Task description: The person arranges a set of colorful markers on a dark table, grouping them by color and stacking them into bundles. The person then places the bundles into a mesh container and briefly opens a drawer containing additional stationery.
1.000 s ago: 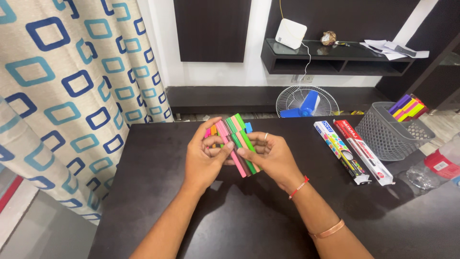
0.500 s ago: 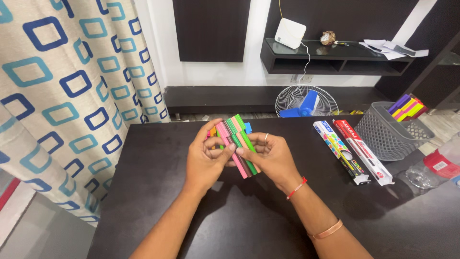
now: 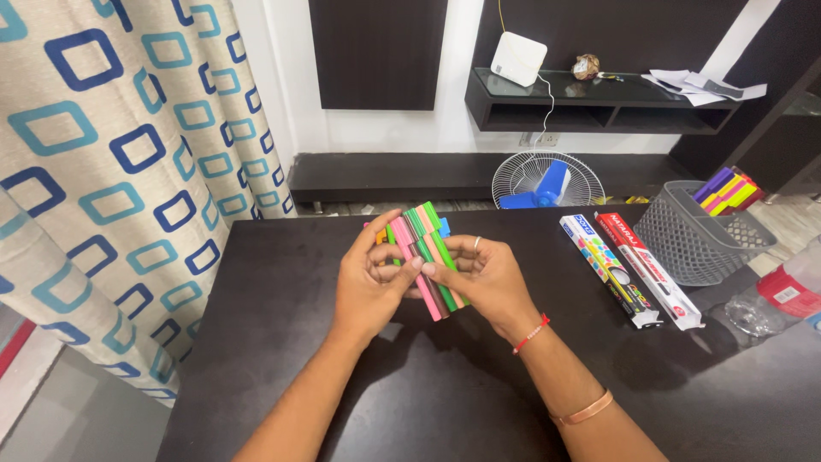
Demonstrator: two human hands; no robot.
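Dark desk (image 3: 282, 342) under you, patterned curtain (image 3: 103, 171) hanging at nine o'clock and a fan (image 3: 547, 181) on the floor at twelve. At three o'clock two long flat boxes (image 3: 629, 269) lie side by side, nothing between them and your hands. Beyond them a grey mesh basket (image 3: 684, 244) holds coloured blocks (image 3: 727, 190). Dead centre, your left hand (image 3: 368, 287) and right hand (image 3: 483, 278) clench a bundle of pink and green markers (image 3: 428, 257), thumbs meeting across the front, fingers (image 3: 466, 245) wrapped behind.
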